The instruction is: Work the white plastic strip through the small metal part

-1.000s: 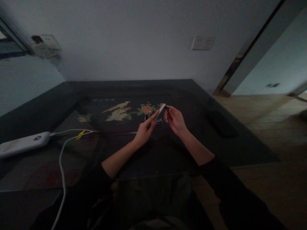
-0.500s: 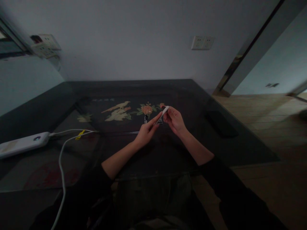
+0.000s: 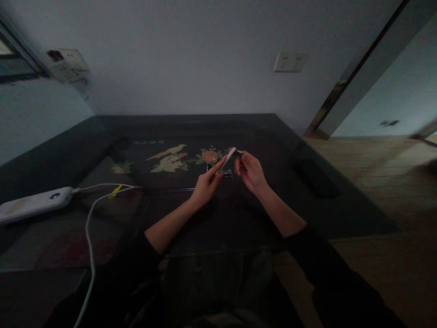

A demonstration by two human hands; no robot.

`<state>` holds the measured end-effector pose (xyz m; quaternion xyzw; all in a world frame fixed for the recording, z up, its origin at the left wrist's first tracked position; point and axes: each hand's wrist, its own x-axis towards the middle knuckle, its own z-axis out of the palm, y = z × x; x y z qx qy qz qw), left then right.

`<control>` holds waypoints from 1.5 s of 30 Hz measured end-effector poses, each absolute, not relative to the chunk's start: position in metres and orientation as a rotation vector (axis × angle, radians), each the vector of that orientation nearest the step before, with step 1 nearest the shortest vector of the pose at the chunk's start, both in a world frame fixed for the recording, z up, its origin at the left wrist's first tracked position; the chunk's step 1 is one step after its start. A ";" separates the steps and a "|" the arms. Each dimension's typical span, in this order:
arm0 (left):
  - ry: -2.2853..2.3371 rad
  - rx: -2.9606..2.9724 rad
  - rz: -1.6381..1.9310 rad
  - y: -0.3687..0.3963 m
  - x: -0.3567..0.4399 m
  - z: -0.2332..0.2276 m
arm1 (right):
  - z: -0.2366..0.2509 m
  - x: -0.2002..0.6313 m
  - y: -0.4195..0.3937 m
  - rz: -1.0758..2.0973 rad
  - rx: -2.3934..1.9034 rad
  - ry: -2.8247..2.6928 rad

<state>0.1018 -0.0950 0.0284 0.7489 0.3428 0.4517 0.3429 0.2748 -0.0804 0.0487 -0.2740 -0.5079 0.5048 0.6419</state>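
My left hand [image 3: 205, 187] is closed around a thin, flat white object [image 3: 227, 158], which stands tilted with its upper end toward my right hand. What kind of object it is I cannot make out. My right hand [image 3: 251, 172] pinches a small dark piece [image 3: 238, 154] at that upper end; whether the two are joined is unclear. Just beyond the left fingertips, a small shiny, clear-looking item [image 3: 226, 174] lies on the dark tabletop [image 3: 225, 218], partly hidden by the hand.
A white oblong device [image 3: 37, 204] lies at the left, with a white cable [image 3: 89, 237] bearing a yellow tie [image 3: 115, 191]. To the right is a flat dark object [image 3: 317, 177]. Behind the table, the wall carries a double socket [image 3: 290, 62].
My right fingers have come off the white object's upper end and sit slightly right of it. The dark piece now shows between them. My left hand has barely moved.
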 end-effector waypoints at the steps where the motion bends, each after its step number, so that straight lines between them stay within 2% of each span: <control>1: 0.888 1.942 1.176 -0.094 0.102 0.028 | 0.049 0.275 -0.080 1.150 -0.620 -1.164; 21: 0.774 2.000 1.134 -0.100 0.105 0.021 | 0.044 0.275 -0.079 1.221 -0.637 -1.147; 45: 0.894 1.951 1.143 -0.094 0.101 0.028 | 0.047 0.275 -0.080 1.207 -0.635 -1.125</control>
